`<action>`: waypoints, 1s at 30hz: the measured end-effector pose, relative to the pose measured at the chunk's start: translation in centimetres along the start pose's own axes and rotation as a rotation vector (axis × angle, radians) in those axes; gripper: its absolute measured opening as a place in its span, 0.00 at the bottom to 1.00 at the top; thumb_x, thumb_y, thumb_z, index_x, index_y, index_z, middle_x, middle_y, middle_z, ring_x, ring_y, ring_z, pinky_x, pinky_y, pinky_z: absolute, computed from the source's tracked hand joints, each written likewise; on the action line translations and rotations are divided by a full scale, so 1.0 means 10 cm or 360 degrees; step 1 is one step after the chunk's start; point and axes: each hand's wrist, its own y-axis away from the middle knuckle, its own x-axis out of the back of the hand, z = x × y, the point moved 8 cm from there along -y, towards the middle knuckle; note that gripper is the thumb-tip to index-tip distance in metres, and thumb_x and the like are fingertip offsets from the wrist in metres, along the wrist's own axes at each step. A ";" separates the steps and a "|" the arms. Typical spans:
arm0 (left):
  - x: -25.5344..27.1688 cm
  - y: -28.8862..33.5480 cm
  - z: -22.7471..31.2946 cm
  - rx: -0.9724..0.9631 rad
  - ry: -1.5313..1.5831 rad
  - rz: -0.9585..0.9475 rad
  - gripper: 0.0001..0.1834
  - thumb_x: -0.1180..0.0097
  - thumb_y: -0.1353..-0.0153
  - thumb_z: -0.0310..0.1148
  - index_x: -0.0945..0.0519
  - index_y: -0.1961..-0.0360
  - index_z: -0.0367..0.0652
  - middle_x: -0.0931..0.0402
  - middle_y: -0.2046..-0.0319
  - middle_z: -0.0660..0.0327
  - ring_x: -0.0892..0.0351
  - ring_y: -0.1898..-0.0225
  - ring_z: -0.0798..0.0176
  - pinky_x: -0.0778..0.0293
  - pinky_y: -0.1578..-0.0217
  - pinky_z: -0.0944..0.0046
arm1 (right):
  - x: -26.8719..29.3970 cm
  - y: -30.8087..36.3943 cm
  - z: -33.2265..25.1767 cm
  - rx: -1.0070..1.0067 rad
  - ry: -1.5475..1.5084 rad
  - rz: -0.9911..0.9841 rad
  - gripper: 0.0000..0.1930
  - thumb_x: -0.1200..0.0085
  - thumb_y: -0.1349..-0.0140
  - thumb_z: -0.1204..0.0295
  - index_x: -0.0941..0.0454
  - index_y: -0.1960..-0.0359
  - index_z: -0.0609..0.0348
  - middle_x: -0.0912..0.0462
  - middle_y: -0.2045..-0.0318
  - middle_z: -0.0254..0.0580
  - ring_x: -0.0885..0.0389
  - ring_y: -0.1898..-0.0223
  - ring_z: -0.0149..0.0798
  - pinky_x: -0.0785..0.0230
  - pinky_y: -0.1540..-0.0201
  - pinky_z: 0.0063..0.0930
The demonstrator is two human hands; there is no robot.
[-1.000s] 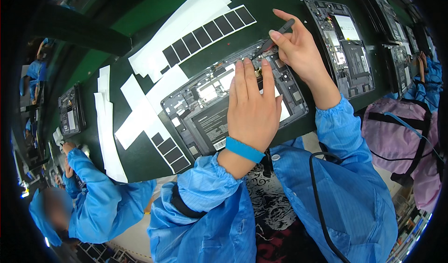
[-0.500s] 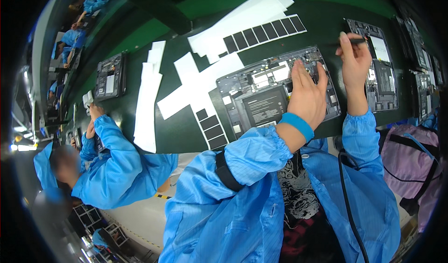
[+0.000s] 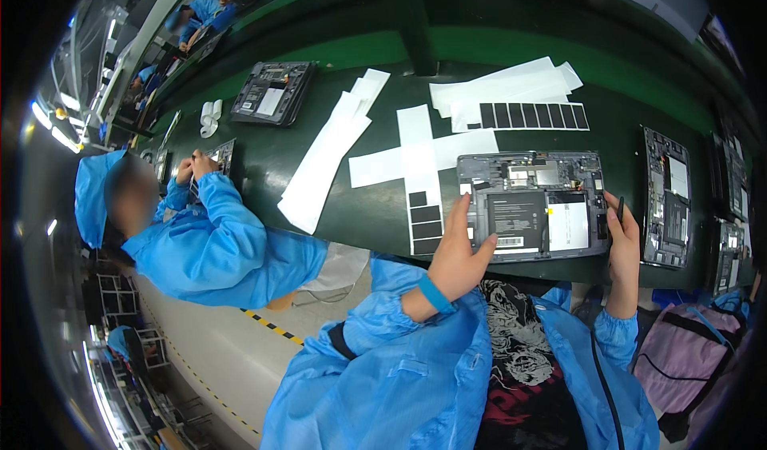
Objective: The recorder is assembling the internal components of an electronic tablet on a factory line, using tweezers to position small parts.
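Note:
An opened laptop chassis [image 3: 531,202] lies in front of me, with a black battery [image 3: 516,221], a white panel and a circuit board showing. My left hand [image 3: 462,254] grips its left front corner, thumb on the front edge and fingers along the side. At its right edge is my right hand [image 3: 624,242], closed round a slim black pen-like tool [image 3: 621,208] that points upward. The fingers of that hand also touch the chassis side. Left of the chassis, a white strip with black rectangular pads [image 3: 426,214] runs toward the near table edge.
Another strip of black pads [image 3: 534,116] and white sheets [image 3: 503,82] lie behind the chassis. More white strips [image 3: 331,154] are farther left. Opened chassis [image 3: 667,198] stand at right, with a stack [image 3: 274,93] at far left. A co-worker in blue [image 3: 216,242] sits to my left.
My left hand has gone from lying on the chassis to gripping its left corner. My right hand has come down to its right edge. The chassis now sits straighter; the view has shifted.

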 end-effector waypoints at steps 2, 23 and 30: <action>0.03 -0.03 -0.03 0.0123 0.0434 -0.0006 0.40 0.44 0.38 0.33 0.50 0.31 0.29 0.43 0.35 0.36 0.43 0.32 0.43 0.44 0.34 0.57 | -0.03 -0.02 0.06 -0.0001 -0.0082 0.0011 0.19 0.54 0.30 0.70 0.28 0.41 0.66 0.21 0.48 0.44 0.25 0.47 0.32 0.39 0.41 0.24; 3.48 -0.04 -2.96 0.0341 -0.0233 0.0913 0.33 0.41 0.39 0.37 0.34 0.37 0.28 0.30 0.41 0.42 0.29 0.40 0.52 0.35 0.40 0.62 | -4.25 -0.25 -0.39 0.0398 0.0241 -0.0714 0.15 0.54 0.35 0.65 0.24 0.57 0.67 0.19 0.60 0.62 0.19 0.56 0.58 0.28 0.53 0.44; 3.24 -0.17 -1.68 0.0133 -0.1248 0.0939 0.32 0.47 0.33 0.44 0.34 0.38 0.28 0.35 0.38 0.42 0.35 0.36 0.50 0.42 0.36 0.58 | -3.14 -0.07 -1.09 0.0616 0.0104 -0.0743 0.17 0.56 0.31 0.60 0.26 0.60 0.65 0.20 0.68 0.63 0.20 0.64 0.60 0.31 0.61 0.47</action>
